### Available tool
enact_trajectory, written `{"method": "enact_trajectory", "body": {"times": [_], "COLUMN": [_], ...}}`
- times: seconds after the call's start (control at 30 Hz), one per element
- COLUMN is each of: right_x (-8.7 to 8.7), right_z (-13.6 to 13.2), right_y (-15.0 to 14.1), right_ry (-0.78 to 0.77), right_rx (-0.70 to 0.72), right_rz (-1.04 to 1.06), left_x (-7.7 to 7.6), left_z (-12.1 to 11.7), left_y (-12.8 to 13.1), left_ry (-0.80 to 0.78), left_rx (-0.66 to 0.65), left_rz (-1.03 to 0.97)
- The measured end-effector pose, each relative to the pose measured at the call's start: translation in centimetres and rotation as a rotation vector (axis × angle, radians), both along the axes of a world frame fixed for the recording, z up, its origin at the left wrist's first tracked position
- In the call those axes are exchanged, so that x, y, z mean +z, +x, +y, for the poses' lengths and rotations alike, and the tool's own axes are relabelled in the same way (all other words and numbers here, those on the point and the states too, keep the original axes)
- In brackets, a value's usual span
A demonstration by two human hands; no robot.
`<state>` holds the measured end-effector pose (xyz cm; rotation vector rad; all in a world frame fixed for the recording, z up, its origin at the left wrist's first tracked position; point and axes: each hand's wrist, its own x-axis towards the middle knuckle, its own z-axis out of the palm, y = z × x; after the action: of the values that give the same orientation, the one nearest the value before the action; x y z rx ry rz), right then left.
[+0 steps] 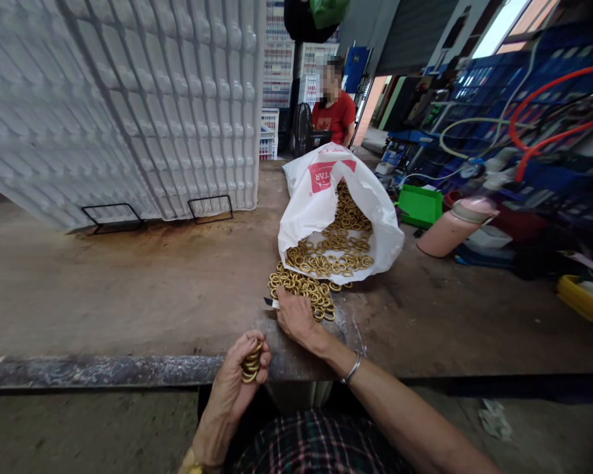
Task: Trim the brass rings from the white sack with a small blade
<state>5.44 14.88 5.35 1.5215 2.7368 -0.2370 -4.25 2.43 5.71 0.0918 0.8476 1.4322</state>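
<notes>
My left hand, just past the table's front edge, is closed around several brass-coloured rings stacked in its fingers. My right hand rests at a loose pile of the same rings, fingers curled down and partly hidden. A small black-and-white pointed piece sticks out beside its thumb; whether the hand grips it I cannot tell. Behind the pile, a white woven sack with red print lies on its side, mouth towards me, with many more rings inside.
Tall stacked white moulded trays stand at the left, by black wire supports. To the right are a pink bottle, a green bin and a yellow tray. Beyond the wooden table is a person in red.
</notes>
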Motion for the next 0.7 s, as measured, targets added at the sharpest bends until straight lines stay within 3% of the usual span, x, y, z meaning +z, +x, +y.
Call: {"method": "enact_trajectory", "body": {"times": [0.17,0.4,0.53,0.7], "right_x": [-0.4,-0.7,-0.4,0.5], "right_z": [-0.2,-0.3,-0.6,-1.4], "right_y": [0.9,1.9,2.7,3.1], "right_ry": [-0.022,-0.06,-0.119,-0.329], "right_rx": [0.007,0.054,0.137,0.203], "right_rz": [0.05,0.13,0.303,0.657], "left_x": [-0.2,-0.1,-0.2,-0.2], "left_z": [0.2,0.7,1.2,1.7], "left_y": [-0.1,0.1,0.5,0.9], "left_ry": [-0.037,-0.009,-0.025,-0.064], "left_rx": [0.061,-0.006,0.013,0.033], "left_rz": [-0.052,0.031,0.271,0.675]}}
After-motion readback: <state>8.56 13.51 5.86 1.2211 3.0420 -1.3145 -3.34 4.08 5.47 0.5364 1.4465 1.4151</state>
